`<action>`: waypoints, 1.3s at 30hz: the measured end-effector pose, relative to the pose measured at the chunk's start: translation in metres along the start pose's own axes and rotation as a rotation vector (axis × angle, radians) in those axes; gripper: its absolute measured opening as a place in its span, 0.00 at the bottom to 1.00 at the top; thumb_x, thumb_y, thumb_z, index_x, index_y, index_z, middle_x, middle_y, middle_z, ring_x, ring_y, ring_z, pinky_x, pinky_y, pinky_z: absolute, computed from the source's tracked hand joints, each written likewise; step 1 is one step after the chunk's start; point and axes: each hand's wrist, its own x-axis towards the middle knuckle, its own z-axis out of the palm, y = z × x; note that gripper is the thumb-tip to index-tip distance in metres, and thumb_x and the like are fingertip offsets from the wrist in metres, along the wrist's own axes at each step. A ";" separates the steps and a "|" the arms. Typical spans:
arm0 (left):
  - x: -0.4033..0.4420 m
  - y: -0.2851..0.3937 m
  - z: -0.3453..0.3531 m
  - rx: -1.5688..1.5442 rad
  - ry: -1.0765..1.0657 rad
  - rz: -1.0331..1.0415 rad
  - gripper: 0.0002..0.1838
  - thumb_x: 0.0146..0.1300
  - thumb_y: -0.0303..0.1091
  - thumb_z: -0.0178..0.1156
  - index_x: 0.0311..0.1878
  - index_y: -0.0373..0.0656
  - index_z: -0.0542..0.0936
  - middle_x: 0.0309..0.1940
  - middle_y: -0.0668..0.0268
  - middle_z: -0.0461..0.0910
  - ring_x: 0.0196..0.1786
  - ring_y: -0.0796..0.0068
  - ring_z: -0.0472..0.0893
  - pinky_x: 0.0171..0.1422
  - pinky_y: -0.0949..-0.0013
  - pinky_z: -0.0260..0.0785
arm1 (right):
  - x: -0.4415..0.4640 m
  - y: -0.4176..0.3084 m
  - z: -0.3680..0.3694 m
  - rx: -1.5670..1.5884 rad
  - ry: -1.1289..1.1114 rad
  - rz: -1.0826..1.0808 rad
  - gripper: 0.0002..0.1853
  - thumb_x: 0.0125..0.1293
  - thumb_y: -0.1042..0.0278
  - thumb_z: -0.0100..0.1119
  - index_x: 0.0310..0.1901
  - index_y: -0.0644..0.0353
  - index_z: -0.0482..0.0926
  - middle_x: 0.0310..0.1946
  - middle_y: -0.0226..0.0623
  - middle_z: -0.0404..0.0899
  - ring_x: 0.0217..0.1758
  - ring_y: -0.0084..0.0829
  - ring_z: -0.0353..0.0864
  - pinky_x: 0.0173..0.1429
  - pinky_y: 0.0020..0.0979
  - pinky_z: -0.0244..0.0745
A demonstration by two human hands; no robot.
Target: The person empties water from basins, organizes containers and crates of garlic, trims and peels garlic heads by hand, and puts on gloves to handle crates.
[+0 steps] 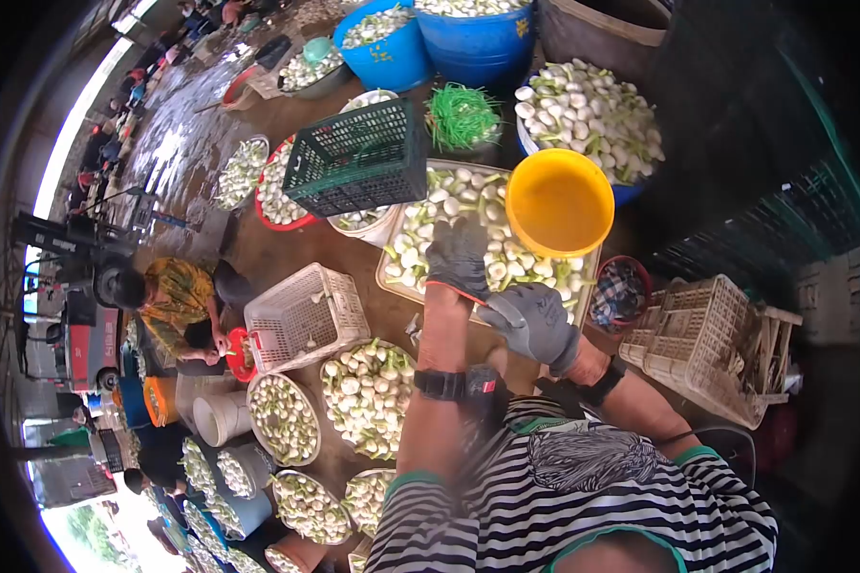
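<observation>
My left hand [459, 256], in a grey work glove with an orange hem, points away from me over a wide tray [384, 277] of white garlic bulbs with green stems [440, 205]. Its fingers look extended and I see nothing in them. My right hand [530, 325], also gloved in grey, reaches across to the left wrist. Its bent fingers close at the cuff of the left glove [459, 289]. Just beyond my hands, a yellow bucket [559, 202] with nothing visible inside stands at the tray's right side.
A green crate [354, 162] and a pile of green ties [463, 116] are beyond the tray. A pale crate [306, 320] and garlic baskets [368, 396] lie left; stacked crates [688, 334] stand right. A seated co-worker [182, 301] handles garlic at the left.
</observation>
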 end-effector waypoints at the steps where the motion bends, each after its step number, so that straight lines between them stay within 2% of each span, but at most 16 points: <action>1: 0.007 0.001 0.002 0.059 0.005 0.034 0.18 0.67 0.39 0.43 0.59 0.50 0.64 0.59 0.62 0.65 0.60 0.60 0.68 0.62 0.51 0.62 | -0.001 -0.002 -0.001 0.006 -0.002 0.029 0.06 0.55 0.62 0.58 0.31 0.53 0.77 0.23 0.34 0.75 0.26 0.37 0.75 0.30 0.35 0.69; 3: 0.018 -0.012 0.006 -0.426 0.089 -0.166 0.18 0.63 0.36 0.47 0.57 0.48 0.67 0.55 0.61 0.68 0.58 0.61 0.69 0.60 0.50 0.62 | -0.001 -0.004 -0.004 0.021 -0.011 0.057 0.06 0.56 0.63 0.58 0.31 0.54 0.77 0.23 0.35 0.76 0.26 0.38 0.75 0.30 0.35 0.69; 5: 0.020 -0.036 0.012 -1.525 0.250 -0.607 0.19 0.58 0.34 0.51 0.54 0.45 0.70 0.53 0.60 0.69 0.56 0.63 0.71 0.58 0.50 0.63 | -0.001 -0.005 -0.006 0.067 0.064 0.032 0.07 0.56 0.62 0.58 0.31 0.55 0.77 0.23 0.36 0.75 0.26 0.38 0.75 0.30 0.36 0.68; 7: 0.013 -0.049 0.010 -2.188 0.344 -0.786 0.22 0.56 0.34 0.50 0.55 0.41 0.69 0.51 0.59 0.69 0.55 0.63 0.71 0.58 0.53 0.63 | -0.004 -0.005 -0.008 0.081 0.069 0.069 0.07 0.58 0.61 0.55 0.32 0.54 0.77 0.23 0.36 0.75 0.27 0.38 0.75 0.30 0.36 0.68; 9: 0.013 -0.027 0.002 -2.984 0.252 -0.745 0.23 0.60 0.36 0.47 0.58 0.40 0.66 0.54 0.58 0.67 0.56 0.63 0.69 0.60 0.55 0.60 | -0.003 -0.006 -0.007 0.115 0.088 0.113 0.08 0.60 0.59 0.53 0.32 0.53 0.77 0.22 0.36 0.74 0.27 0.38 0.75 0.30 0.36 0.68; 11: -0.002 -0.024 -0.001 -3.241 0.073 -0.523 0.23 0.60 0.39 0.48 0.58 0.41 0.67 0.51 0.59 0.68 0.53 0.63 0.70 0.56 0.56 0.61 | -0.006 -0.009 -0.002 0.169 0.120 0.189 0.10 0.61 0.58 0.53 0.31 0.54 0.77 0.22 0.38 0.74 0.26 0.40 0.74 0.30 0.37 0.68; 14: -0.028 -0.033 -0.007 -3.086 0.078 -0.282 0.24 0.59 0.42 0.49 0.58 0.43 0.68 0.46 0.59 0.70 0.49 0.63 0.71 0.51 0.57 0.62 | -0.013 -0.001 0.001 0.144 0.087 0.129 0.11 0.59 0.57 0.56 0.34 0.55 0.78 0.23 0.38 0.75 0.25 0.42 0.74 0.29 0.40 0.68; 16: -0.031 -0.046 -0.007 -2.797 0.209 -0.312 0.24 0.59 0.44 0.49 0.58 0.45 0.68 0.43 0.59 0.70 0.46 0.64 0.72 0.47 0.57 0.62 | -0.010 0.000 0.003 0.021 0.152 -0.042 0.09 0.56 0.61 0.60 0.34 0.56 0.80 0.25 0.39 0.78 0.28 0.41 0.77 0.32 0.38 0.71; 19: -0.018 -0.069 -0.008 -2.404 0.387 -0.396 0.25 0.59 0.47 0.51 0.58 0.47 0.69 0.38 0.59 0.72 0.41 0.64 0.73 0.42 0.58 0.63 | -0.005 -0.008 0.000 0.248 0.121 0.264 0.08 0.56 0.62 0.60 0.33 0.57 0.80 0.26 0.39 0.79 0.28 0.41 0.79 0.32 0.36 0.72; 24: -0.007 -0.098 0.011 -1.991 0.529 -0.543 0.26 0.59 0.52 0.52 0.58 0.50 0.70 0.30 0.60 0.74 0.34 0.65 0.75 0.33 0.60 0.64 | -0.011 0.011 -0.011 0.387 0.100 0.024 0.07 0.54 0.67 0.61 0.32 0.59 0.79 0.27 0.41 0.79 0.29 0.39 0.79 0.34 0.33 0.74; 27: -0.017 -0.097 0.015 -2.047 0.614 -0.337 0.25 0.57 0.37 0.50 0.61 0.51 0.67 0.30 0.60 0.71 0.35 0.63 0.71 0.27 0.59 0.60 | 0.016 -0.005 -0.051 0.797 0.523 0.655 0.08 0.61 0.69 0.55 0.35 0.65 0.78 0.26 0.27 0.76 0.30 0.20 0.73 0.39 0.23 0.70; 28: -0.022 -0.101 0.008 -1.930 0.633 -0.415 0.21 0.57 0.45 0.53 0.54 0.52 0.73 0.31 0.61 0.73 0.34 0.63 0.73 0.32 0.59 0.63 | 0.016 -0.001 -0.048 0.851 0.469 0.680 0.08 0.62 0.70 0.54 0.35 0.66 0.78 0.26 0.25 0.75 0.30 0.19 0.71 0.38 0.21 0.69; 31: -0.010 -0.087 -0.029 -2.394 1.099 -0.496 0.11 0.51 0.37 0.54 0.37 0.46 0.74 0.33 0.61 0.73 0.38 0.60 0.73 0.36 0.60 0.64 | 0.006 0.040 -0.033 1.024 0.056 0.863 0.08 0.63 0.73 0.50 0.33 0.67 0.77 0.23 0.23 0.71 0.29 0.14 0.67 0.35 0.17 0.63; 34: -0.029 -0.107 -0.024 -2.302 0.834 -0.335 0.13 0.48 0.36 0.53 0.38 0.45 0.74 0.39 0.61 0.73 0.42 0.62 0.74 0.41 0.59 0.66 | -0.015 0.067 0.002 0.864 0.291 0.573 0.12 0.63 0.69 0.56 0.22 0.63 0.74 0.19 0.20 0.68 0.24 0.12 0.62 0.27 0.19 0.58; 37: -0.037 -0.120 -0.015 -2.303 0.760 -0.077 0.13 0.50 0.37 0.52 0.40 0.44 0.74 0.41 0.60 0.73 0.43 0.64 0.74 0.42 0.61 0.66 | -0.001 0.046 -0.012 1.029 0.609 0.855 0.14 0.62 0.71 0.57 0.18 0.59 0.72 0.17 0.18 0.65 0.23 0.12 0.60 0.26 0.19 0.57; 39: -0.042 -0.140 0.001 -2.245 0.675 0.172 0.14 0.52 0.37 0.51 0.41 0.44 0.74 0.42 0.60 0.73 0.44 0.66 0.74 0.43 0.62 0.67 | -0.006 0.052 -0.023 1.020 0.517 0.846 0.13 0.62 0.71 0.57 0.19 0.59 0.73 0.17 0.18 0.66 0.22 0.11 0.60 0.26 0.18 0.56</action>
